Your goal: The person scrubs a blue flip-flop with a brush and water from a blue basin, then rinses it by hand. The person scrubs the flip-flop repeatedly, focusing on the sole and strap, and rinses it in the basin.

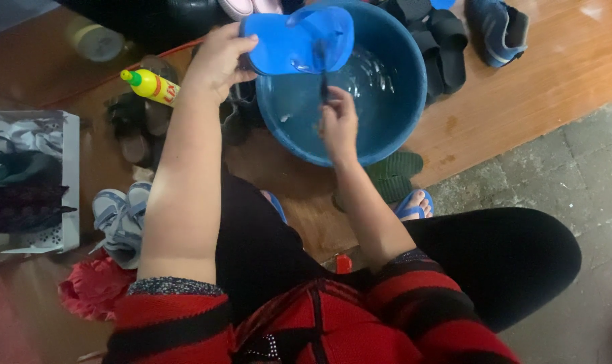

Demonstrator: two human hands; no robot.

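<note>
A person in a red and black striped top sits over a blue basin (393, 128) of water on the wooden floor. The right hand (338, 121) has its fingers pressed together around a thin dark brush (323, 84); its bristles are too blurred to make out. Beyond, the left hand (217, 62) pinches the heel end of a blue sandal (299, 39) above the basin rim. Wet, light and bendy, it looks slippery; the heel edge seems the safest hold. A yellow bottle (152, 85) lies left among shoes that are cut off at the frame edge.

wooden plank floor (562, 61) upper area, grey stone paving (562, 175) right, dim indoor light.
</note>
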